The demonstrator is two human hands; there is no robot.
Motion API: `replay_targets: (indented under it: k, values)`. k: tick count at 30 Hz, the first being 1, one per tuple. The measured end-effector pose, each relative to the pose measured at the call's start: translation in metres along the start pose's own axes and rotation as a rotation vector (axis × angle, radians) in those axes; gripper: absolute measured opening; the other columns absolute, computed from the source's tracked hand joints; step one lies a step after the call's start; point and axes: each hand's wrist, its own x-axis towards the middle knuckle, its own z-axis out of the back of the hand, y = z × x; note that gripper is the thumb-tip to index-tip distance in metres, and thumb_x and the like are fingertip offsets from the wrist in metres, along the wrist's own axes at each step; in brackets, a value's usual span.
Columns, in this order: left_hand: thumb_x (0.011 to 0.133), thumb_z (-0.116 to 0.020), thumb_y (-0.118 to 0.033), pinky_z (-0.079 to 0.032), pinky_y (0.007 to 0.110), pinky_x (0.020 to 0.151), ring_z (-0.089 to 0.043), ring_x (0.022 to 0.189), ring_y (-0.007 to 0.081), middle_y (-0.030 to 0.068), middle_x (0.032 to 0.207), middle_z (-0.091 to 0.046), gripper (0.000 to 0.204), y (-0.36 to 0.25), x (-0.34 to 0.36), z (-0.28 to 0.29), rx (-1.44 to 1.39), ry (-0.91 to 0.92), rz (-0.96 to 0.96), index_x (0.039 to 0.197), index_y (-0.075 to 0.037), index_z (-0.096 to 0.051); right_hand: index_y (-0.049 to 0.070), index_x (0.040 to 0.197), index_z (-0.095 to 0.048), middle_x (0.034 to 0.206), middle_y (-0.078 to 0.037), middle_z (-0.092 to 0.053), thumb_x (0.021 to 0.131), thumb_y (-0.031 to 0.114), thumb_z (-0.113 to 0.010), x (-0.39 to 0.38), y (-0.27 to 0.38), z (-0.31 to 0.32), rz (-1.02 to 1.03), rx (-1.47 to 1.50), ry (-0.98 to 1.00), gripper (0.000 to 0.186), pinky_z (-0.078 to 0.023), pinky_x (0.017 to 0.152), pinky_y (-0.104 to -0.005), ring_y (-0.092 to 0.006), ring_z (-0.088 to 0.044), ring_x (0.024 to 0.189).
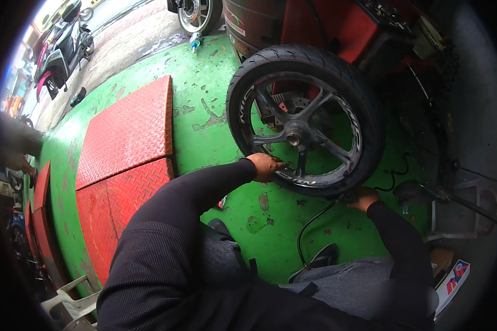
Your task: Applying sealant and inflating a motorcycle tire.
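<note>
A motorcycle wheel (294, 132) with a black tyre and a dark spoked rim stands upright in front of me, leaning slightly. On the lower left of its rim my left hand (266, 166) is closed, fingers curled over the rim edge. Low under the tyre's right side, my right hand (364, 198) is closed at the end of a thin black hose (309, 223). That hose curves down toward my shoe. Part of the right hand's grip is hidden by the tyre and shadow.
Red diamond-plate ramps (128, 129) lie on the worn green floor (204, 94) to the left. Behind the wheel stand a dark drum (254, 25) and red equipment (337, 33). A black lever arm (464, 204) and a white box (453, 284) are at right. Scooters (66, 52) are parked outside.
</note>
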Motion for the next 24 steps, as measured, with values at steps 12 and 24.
replay_targets:
  k: [12, 24]
  values:
    - [0.09, -0.073, -0.026, -0.057, 0.041, 0.07, -0.07, 0.076, 0.0343, 0.0152, 0.085, -0.071, 0.026, 0.01, -0.049, 0.107, -0.193, -0.735, 0.005, 0.101, -0.003, -0.07, 0.026, 0.147, -0.052, 0.154, -0.01, -0.048, 0.081, 0.067, -0.067, 0.045, -0.03, -0.009, -0.021, -0.165, -0.234, 0.08, -0.026, 0.116, -0.0602, -0.0365, -0.038, 0.143]
    - [0.102, -0.041, -0.064, -0.044, 0.038, 0.105, -0.061, 0.12, 0.0348, 0.0252, 0.125, -0.064, 0.078, 0.147, -0.034, 0.14, -0.673, -1.029, 0.368, 0.133, 0.006, -0.058, 0.004, 0.141, -0.055, 0.143, -0.015, -0.058, 0.1, 0.036, -0.057, 0.019, -0.04, 0.039, -0.095, 0.881, -0.347, 0.052, -0.037, 0.115, -0.0448, -0.0343, -0.053, 0.131]
